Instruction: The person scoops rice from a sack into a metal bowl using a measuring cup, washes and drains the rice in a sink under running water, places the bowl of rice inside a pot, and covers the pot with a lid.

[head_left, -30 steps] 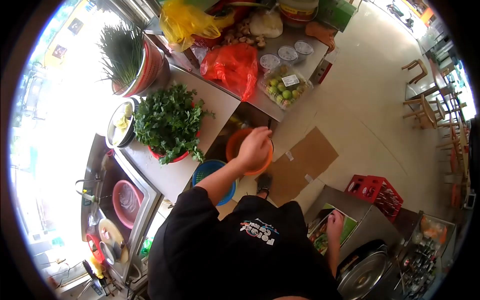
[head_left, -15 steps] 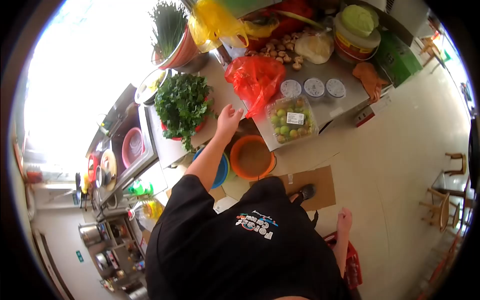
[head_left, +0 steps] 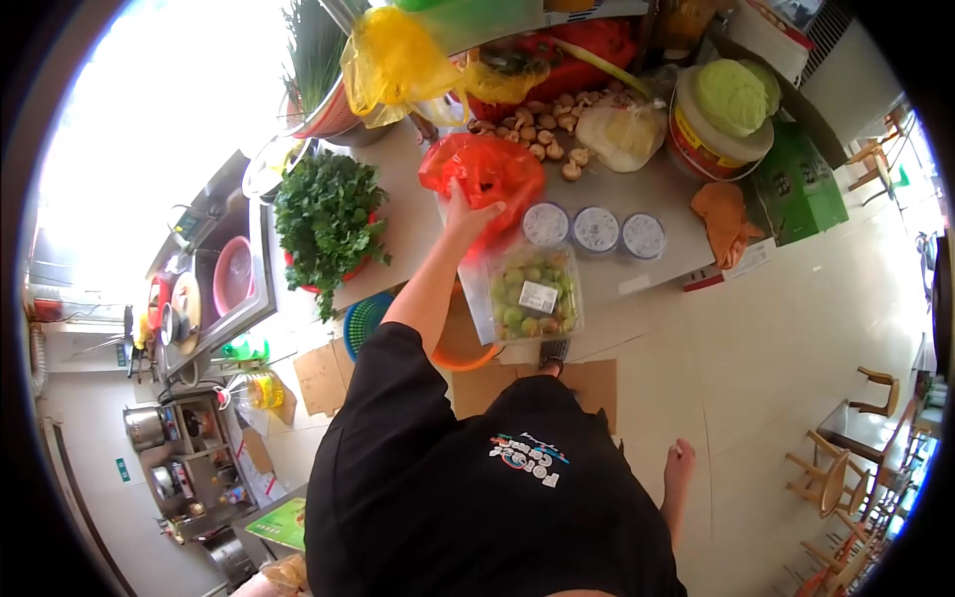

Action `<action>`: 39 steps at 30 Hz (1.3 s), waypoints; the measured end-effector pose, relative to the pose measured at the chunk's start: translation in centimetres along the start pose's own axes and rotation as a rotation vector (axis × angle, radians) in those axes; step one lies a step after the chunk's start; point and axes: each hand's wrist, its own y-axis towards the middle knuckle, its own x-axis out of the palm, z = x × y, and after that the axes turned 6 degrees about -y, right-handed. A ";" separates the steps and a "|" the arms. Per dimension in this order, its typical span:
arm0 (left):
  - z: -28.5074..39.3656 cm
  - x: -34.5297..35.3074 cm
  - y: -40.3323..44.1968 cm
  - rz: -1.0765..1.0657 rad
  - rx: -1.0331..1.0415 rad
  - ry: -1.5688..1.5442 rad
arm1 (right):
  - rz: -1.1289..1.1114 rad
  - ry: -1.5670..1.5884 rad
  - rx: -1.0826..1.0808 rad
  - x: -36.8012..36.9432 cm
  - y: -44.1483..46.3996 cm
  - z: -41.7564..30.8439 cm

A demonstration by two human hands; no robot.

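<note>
fingers wide against red bag

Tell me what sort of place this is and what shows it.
Most likely a small restaurant's food-prep area: mushrooms lie loose on a counter, a steel pot stands off to the left, and wooden chairs stand across the floor.

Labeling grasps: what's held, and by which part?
Left hand touches the crumpled red plastic bag at its near side; hold unclear. Right hand: nothing visible.
</note>
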 end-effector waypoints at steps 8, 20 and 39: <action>1.5 4.9 4.3 -0.002 0.030 0.389 | -0.114 -0.023 0.122 -1.8 3.3 -1.2; 5.0 1.8 3.7 0.104 0.022 0.288 | -0.255 -0.010 -0.148 -3.9 19.6 -3.1; 0.4 -3.2 -23.9 0.436 -0.039 0.779 | -0.562 -0.138 -0.177 4.6 29.9 12.0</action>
